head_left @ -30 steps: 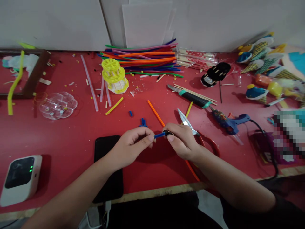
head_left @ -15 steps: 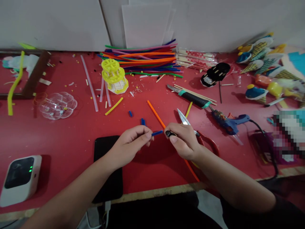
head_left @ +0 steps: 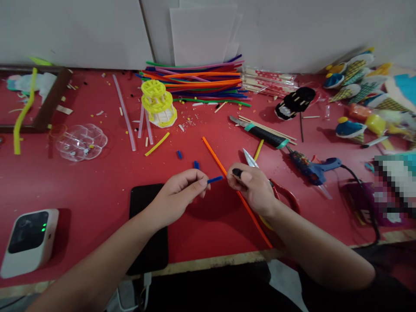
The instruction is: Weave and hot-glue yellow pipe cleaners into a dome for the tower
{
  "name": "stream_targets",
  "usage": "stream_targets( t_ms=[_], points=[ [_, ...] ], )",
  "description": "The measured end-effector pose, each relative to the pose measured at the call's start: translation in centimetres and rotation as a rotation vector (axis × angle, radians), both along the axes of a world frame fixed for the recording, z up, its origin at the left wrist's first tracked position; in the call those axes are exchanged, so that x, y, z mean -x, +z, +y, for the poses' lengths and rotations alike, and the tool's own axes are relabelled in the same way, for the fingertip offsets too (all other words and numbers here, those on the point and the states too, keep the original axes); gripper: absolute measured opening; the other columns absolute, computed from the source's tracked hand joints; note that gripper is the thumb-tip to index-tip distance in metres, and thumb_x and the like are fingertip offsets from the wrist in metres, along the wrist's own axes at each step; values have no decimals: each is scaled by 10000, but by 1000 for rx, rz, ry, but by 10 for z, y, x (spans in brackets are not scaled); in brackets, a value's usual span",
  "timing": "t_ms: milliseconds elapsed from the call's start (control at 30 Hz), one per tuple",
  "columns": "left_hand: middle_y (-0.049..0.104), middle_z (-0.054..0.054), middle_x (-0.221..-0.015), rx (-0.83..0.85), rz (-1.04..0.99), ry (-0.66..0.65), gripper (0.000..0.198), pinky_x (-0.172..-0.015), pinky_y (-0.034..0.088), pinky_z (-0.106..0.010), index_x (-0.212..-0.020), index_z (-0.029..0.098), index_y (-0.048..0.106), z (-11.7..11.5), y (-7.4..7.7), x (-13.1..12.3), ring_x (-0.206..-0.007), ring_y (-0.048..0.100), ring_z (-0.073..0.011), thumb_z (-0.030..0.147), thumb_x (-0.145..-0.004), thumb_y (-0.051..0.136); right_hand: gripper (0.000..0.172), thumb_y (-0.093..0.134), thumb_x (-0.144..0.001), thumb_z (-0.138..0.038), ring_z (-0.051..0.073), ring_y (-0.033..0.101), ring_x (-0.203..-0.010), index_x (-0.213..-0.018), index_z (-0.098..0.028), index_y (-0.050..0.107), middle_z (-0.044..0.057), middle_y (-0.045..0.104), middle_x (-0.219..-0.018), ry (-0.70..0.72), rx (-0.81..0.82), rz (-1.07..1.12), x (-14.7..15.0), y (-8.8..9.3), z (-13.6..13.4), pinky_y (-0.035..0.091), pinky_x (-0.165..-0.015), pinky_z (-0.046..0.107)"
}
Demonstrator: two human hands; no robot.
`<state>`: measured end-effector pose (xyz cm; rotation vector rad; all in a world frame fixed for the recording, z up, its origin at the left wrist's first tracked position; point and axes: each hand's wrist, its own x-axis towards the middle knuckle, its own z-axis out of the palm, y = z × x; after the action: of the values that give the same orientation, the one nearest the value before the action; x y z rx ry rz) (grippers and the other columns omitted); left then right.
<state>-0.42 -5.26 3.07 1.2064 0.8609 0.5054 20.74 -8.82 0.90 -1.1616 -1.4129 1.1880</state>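
My left hand (head_left: 186,190) is closed, pinching a short blue pipe cleaner piece (head_left: 215,179) between thumb and fingers; its free end points right. My right hand (head_left: 253,186) is curled around a small black piece (head_left: 238,173), which shows by the thumb; most of it is hidden and its kind is unclear. A long orange pipe cleaner (head_left: 251,214) runs along the table beneath the right hand. Two other blue pipe cleaner pieces lie just beyond the left hand, one being a short blue bit (head_left: 180,154). Scissors (head_left: 286,195) with red handles lie partly under the right hand.
A phone (head_left: 147,242) lies by my left forearm, near a white device (head_left: 30,242). Farther back stand a yellow tiered model (head_left: 158,104) and a black one (head_left: 294,104), before a pipe cleaner bundle (head_left: 201,82). A knife (head_left: 264,135) and glue gun (head_left: 308,167) lie right.
My right hand has turned, so the black piece now shows by the thumb, tilted upward. The left hand holds the blue piece almost where it was. The view has shifted slightly.
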Motion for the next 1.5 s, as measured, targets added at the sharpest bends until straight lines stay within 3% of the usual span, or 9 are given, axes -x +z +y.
stream_targets(
  t_ms=[200,467,633,833,1500],
  points=[
    [514,46,-678,54,-29,40,263,-484,240,-229,-770,196,560,2,-4,-1,-529,341,-67,416,-892,639,421,440,-856,-585,103,204,-376,-593,-256,431,-75,260,-421,165,267,370,-1,7,15,195,-371,259],
    [521,56,-683,76,-27,40,248,-469,241,-204,-779,189,559,2,-4,0,-523,341,-51,390,-916,608,462,456,-847,-588,109,234,-394,-536,-246,439,-65,268,-421,263,424,522,-9,8,17,206,-395,253],
    [519,61,-687,78,-22,41,237,-468,242,-194,-788,188,563,2,-3,-2,-523,339,-47,381,-919,602,451,435,-874,-506,98,228,-389,-512,-241,391,-63,263,-424,348,405,613,-13,3,18,195,-406,254],
    [515,60,-671,85,-30,37,251,-465,243,-192,-767,191,543,2,-3,0,-521,345,-50,386,-910,611,402,415,-844,-447,104,233,-398,-498,-243,399,-49,290,-419,344,353,611,-12,2,15,196,-420,274],
    [519,59,-671,94,-35,49,236,-464,235,-193,-774,191,551,2,-3,-3,-514,335,-48,377,-904,613,372,417,-841,-437,102,224,-408,-540,-223,462,-53,311,-443,461,470,783,-14,2,16,202,-429,269]
  ],
)
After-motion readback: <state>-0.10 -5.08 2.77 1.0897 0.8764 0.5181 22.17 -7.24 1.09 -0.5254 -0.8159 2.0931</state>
